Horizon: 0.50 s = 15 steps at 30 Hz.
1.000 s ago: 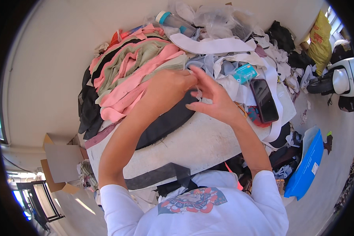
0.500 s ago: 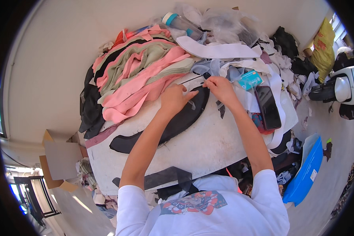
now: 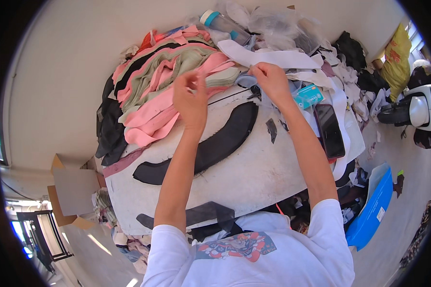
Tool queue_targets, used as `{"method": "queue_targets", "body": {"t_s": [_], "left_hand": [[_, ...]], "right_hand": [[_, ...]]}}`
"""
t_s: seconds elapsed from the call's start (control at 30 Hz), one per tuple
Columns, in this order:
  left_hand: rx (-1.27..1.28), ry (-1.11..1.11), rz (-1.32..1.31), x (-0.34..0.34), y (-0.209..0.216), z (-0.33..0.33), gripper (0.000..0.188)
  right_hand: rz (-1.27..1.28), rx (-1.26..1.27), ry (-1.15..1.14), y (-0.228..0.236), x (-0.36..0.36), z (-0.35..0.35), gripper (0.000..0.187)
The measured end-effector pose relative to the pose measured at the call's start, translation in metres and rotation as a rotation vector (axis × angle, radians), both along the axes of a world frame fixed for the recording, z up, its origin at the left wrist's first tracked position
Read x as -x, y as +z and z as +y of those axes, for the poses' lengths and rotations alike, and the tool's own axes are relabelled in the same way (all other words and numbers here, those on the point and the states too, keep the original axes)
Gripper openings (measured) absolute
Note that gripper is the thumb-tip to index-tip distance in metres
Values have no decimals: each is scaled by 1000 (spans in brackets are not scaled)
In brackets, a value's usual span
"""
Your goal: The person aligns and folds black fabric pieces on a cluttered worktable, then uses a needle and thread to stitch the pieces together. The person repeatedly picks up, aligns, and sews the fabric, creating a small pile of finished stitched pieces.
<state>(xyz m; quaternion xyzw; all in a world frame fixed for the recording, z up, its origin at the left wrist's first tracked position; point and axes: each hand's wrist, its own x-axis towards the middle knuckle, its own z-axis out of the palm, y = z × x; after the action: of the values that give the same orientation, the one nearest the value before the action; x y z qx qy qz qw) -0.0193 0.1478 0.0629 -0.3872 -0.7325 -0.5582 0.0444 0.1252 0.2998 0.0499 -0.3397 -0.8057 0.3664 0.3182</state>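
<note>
L hand: up over pink & grey-green strips (image 3: 151, 117), fingers part-curled, blurred; (image 3: 190, 98) contact or hold can't tell.
R hand: thumb & fingertips drawn tog. nr grey-blue sheer cloth (image 3: 246, 81); (image 3: 272, 83) can't tell if anything's pinched.
Hands: well apart from each other.
Black curved piece: flat on table (image 3: 254, 177), betw. forearms, L forearm crossing it in view; (image 3: 232, 131) neither hand on it.
Snag risk: frayed lower edge w/ loose threads; a sleeve or finger could catch & skew it.
Scrap risk: small dark scrap (image 3: 271, 130) just R of it, could get trapped under if piece shifts.
Edge risk: thin dark strip (image 3: 203, 214) at near edge; a brush of shirt could drag it off.
Phone (image 3: 329, 131): nr R forearm, long white strip beside; a tug or elbow knock could shift it.
Writing: teal box (image 3: 308, 96) printed, too small; yellow sack (image 3: 396, 52) red marks, illegible; blue pkt (image 3: 371, 210) white label, unreadable.
</note>
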Motion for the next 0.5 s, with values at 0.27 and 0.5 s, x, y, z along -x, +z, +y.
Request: {"method": "queue_targets", "body": {"t_s": [0.27, 0.5], "left_hand": [[801, -378, 221, -23, -55, 19, 61], [925, -510, 175, -23, -62, 36, 58]], "right_hand": [[-542, -106, 100, -38, -2, -15, 32], [-559, -48, 106, -33, -8, -13, 34]]}}
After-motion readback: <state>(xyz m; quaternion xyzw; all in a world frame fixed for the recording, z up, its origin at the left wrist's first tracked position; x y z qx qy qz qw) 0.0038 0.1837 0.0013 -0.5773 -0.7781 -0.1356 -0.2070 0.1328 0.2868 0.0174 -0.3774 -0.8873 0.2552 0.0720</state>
